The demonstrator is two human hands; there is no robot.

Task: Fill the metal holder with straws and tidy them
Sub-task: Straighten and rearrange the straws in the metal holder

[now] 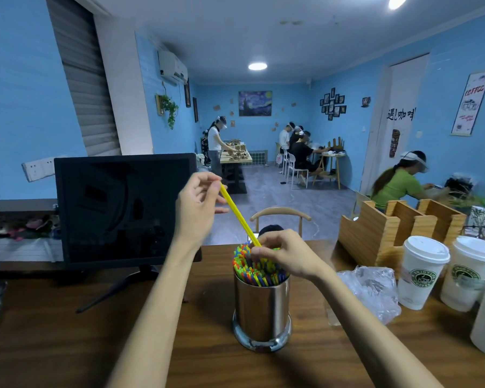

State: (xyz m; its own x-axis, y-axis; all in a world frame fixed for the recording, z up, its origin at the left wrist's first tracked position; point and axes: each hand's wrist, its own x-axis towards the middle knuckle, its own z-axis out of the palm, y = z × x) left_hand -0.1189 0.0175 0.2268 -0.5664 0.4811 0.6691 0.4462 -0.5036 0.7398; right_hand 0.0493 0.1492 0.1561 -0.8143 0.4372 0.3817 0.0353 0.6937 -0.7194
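A shiny metal holder (261, 309) stands upright on the wooden table (67, 345), packed with several colourful straws (252, 271). One yellow straw (237, 212) slants up and to the left out of the bunch. My left hand (199, 208) pinches its top end between thumb and fingers, well above the holder. My right hand (287, 254) sits on the straw tops at the holder's mouth, its fingertips curled round the lower part of the yellow straw.
A dark monitor (123, 208) stands at the left. A crumpled clear plastic bag (370, 289) lies right of the holder, then lidded paper cups (420, 273) and a wooden organizer (375, 233). A chair back (280, 214) shows behind the table. People work farther back.
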